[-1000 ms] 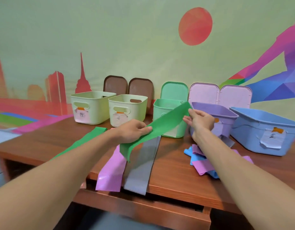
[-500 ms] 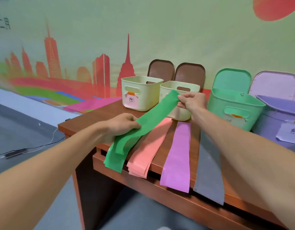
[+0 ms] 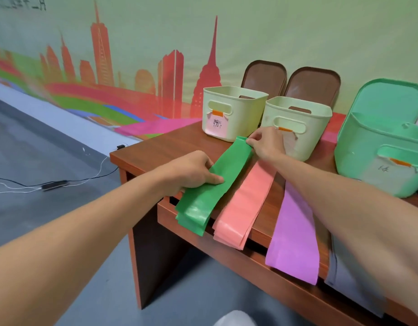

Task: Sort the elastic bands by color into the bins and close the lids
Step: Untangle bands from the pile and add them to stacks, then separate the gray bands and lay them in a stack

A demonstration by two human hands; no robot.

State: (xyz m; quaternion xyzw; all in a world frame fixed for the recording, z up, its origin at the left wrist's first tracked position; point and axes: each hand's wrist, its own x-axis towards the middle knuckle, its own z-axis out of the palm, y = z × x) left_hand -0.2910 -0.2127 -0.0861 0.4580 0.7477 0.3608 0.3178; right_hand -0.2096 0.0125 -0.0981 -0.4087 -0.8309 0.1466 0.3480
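Two hands are on the green elastic band (image 3: 217,184), which lies at the left end of the wooden table (image 3: 170,144) just beside the salmon bands (image 3: 245,203), its near end hanging over the front edge. My right hand (image 3: 266,144) pinches its far end; my left hand (image 3: 191,171) grips its left edge, thumb on top. I'd lay it flat and parallel to the salmon bands before letting go.
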